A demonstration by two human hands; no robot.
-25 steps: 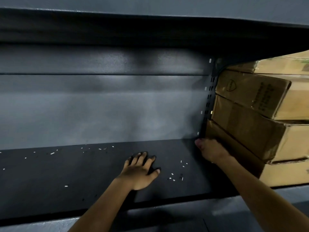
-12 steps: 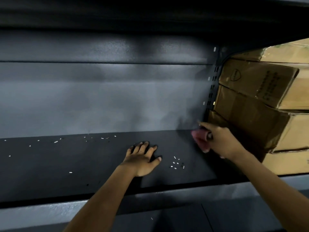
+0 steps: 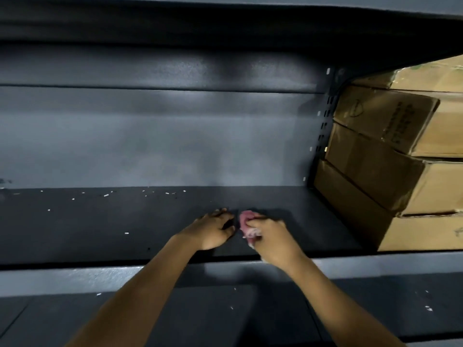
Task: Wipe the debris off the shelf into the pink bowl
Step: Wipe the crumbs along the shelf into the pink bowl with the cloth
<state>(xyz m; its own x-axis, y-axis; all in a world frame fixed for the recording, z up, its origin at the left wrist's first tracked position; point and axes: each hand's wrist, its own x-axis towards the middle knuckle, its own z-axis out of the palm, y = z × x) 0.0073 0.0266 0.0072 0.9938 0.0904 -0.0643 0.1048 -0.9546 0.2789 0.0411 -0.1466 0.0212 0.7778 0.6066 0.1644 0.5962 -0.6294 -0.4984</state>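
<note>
The dark shelf [image 3: 87,229] carries small white bits of debris [image 3: 106,195] along its back edge and at the left. My right hand [image 3: 271,237] grips a bunched pink cloth [image 3: 246,222] pressed on the shelf near the front middle. Just left of the cloth, my left hand [image 3: 213,230] rests cupped on the shelf surface, holding nothing. The specks that lay between the hands are hidden now. No pink bowl is in view.
Stacked cardboard boxes [image 3: 375,166] fill the right end of the shelf. A perforated upright [image 3: 324,126] stands at the back right. The shelf above [image 3: 225,26] hangs low. A lower shelf [image 3: 225,311] holds a few white specks.
My right hand drew the pink cloth from the back right corner beside the boxes leftward and forward, up against my left hand. The left hand stayed nearly in place.
</note>
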